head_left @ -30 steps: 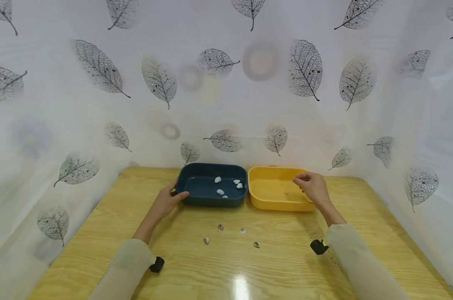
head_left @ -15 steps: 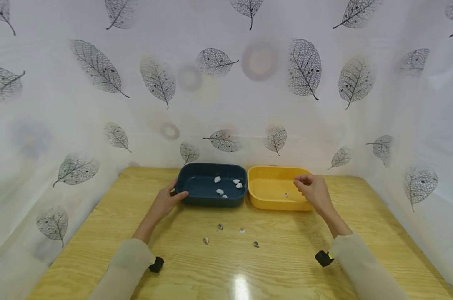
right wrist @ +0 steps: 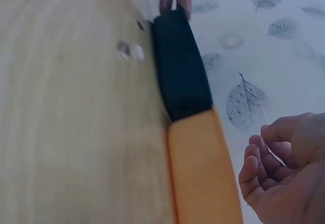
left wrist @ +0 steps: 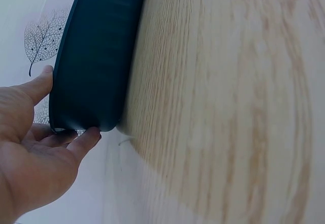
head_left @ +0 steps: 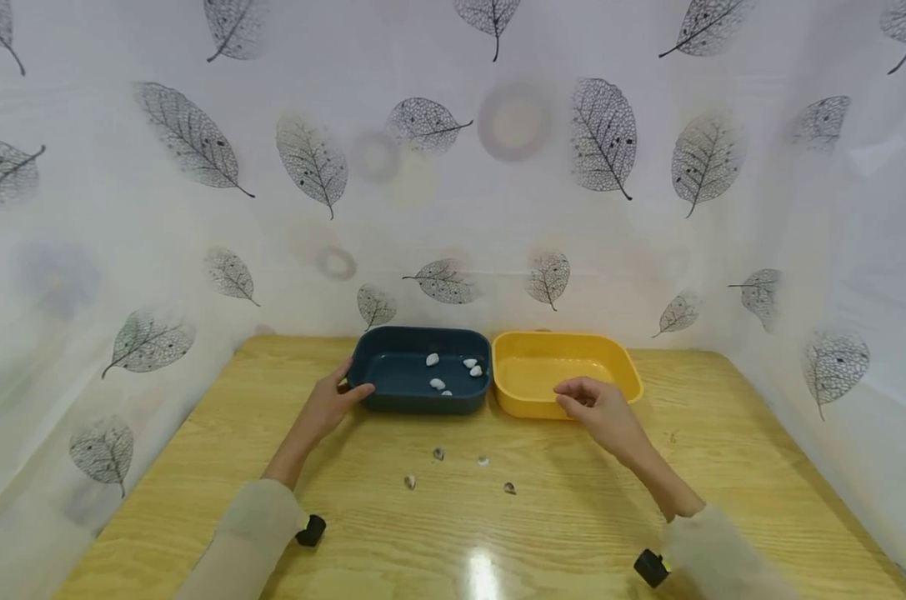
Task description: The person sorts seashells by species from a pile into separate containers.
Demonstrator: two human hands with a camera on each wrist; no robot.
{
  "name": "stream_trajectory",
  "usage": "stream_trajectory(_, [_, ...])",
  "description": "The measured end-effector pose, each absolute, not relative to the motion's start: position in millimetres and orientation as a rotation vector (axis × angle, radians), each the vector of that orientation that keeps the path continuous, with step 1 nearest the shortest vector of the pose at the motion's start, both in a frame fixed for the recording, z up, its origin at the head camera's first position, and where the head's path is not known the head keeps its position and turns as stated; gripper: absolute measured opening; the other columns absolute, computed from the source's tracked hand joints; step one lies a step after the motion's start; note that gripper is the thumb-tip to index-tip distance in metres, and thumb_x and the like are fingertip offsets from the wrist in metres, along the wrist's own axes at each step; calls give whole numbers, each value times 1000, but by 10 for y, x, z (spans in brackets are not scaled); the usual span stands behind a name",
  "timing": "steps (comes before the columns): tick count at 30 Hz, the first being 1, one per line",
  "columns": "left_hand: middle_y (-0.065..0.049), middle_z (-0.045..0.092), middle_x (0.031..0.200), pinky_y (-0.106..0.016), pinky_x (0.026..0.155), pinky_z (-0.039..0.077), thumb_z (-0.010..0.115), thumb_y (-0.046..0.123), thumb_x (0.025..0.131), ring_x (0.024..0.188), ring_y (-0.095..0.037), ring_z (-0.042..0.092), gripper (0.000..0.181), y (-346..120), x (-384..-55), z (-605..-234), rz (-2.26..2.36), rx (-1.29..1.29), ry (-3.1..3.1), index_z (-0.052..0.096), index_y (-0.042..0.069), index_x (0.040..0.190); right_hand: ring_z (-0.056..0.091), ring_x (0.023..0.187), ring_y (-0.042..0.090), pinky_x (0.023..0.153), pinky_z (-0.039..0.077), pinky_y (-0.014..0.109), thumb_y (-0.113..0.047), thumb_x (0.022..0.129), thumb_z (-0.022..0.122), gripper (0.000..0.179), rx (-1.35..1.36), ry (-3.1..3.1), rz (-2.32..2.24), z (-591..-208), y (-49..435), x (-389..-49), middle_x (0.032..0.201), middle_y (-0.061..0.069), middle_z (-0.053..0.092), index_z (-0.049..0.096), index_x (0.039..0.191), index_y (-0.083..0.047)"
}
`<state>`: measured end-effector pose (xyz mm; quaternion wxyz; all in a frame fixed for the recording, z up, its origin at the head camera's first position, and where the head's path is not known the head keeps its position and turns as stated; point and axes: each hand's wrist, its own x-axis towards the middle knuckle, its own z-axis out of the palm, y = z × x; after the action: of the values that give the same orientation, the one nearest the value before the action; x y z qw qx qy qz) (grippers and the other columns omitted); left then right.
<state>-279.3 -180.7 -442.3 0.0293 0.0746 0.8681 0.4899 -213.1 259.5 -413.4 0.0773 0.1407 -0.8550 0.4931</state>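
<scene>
My left hand (head_left: pixel 331 402) holds the left end of the dark blue plastic bin (head_left: pixel 422 405), its thumb and fingers against the outer wall, as the left wrist view also shows. Inside that bin lie several small white seashells (head_left: pixel 432 360). Over the front rim of the yellow plastic bin (head_left: pixel 523 408) hovers my right hand (head_left: pixel 606 417). Its fingers are loosely bent, and the right wrist view shows nothing between thumb and fingers (right wrist: pixel 252 168). Several small shells lie on the table before the bins: a white one (head_left: pixel 483 461) and darker ones, such as this brownish shell (head_left: pixel 509 488).
The two bins stand side by side near the back edge of the wooden table (head_left: pixel 392 542). A white curtain (head_left: pixel 453 217) printed with dark leaves hangs behind and along both sides. Black wrist cameras, one (head_left: pixel 312 531) on the left and one (head_left: pixel 651 568) on the right, sit by the sleeves.
My right hand has moved from the yellow bin's right side left and toward me. A small shell showed in that bin half a second ago; my hand now covers that spot. The left hand stays.
</scene>
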Motion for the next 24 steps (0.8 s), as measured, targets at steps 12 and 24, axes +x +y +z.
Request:
stream_trajectory(12, [-30, 21, 165, -54, 111, 43, 64, 26, 105, 143, -47, 39, 80, -1807, -2796, -4427, 1496, 217, 2679, 17, -1, 164, 63, 81, 11, 67, 53, 23, -7, 96, 73, 14, 474, -2788, 1500, -4364, 2260, -1782, 94, 4, 73, 74, 105, 4])
stream_trajectory(24, [-29, 19, 165, -54, 111, 43, 63, 25, 105, 144, -47, 38, 80, -1803, -2789, -4433, 1519, 225, 2663, 16, -1, 164, 61, 81, 17, 65, 52, 24, -3, 90, 77, 14, 495, -2901, 1497, -4500, 2023, -1602, 89, 2, 67, 71, 101, 1])
